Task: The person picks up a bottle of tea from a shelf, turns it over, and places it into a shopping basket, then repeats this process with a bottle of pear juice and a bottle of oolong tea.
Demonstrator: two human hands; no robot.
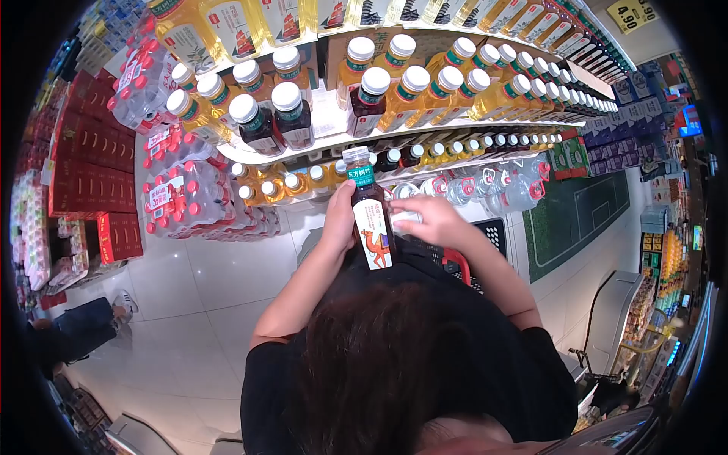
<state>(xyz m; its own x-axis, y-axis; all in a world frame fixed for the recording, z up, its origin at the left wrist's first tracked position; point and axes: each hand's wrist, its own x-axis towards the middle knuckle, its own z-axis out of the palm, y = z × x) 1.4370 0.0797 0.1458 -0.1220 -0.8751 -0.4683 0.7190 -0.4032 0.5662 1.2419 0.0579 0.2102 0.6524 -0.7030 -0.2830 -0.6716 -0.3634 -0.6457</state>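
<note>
My left hand [339,221] is wrapped around a bottle of dark tea [372,212], held upright in front of my chest. The bottle has a clear cap, a green neck band with white characters and a white label showing an orange camel. To its right is my right hand [431,221], fingers stretched toward the bottle and the fingertips close to its side. Just ahead stands a shelf [327,129] with rows of white-capped bottles. Two dark-tea bottles [288,115] are left of a gap in the front row, and another dark bottle [368,102] is right of it.
Shrink-wrapped packs of red-capped bottles [186,197] are stacked at the left, near red boxes [91,152]. Large clear water jugs [516,186] stand under the shelf at right. A black basket with a red handle [456,264] is below my right forearm. Another person's leg [87,326] shows at left.
</note>
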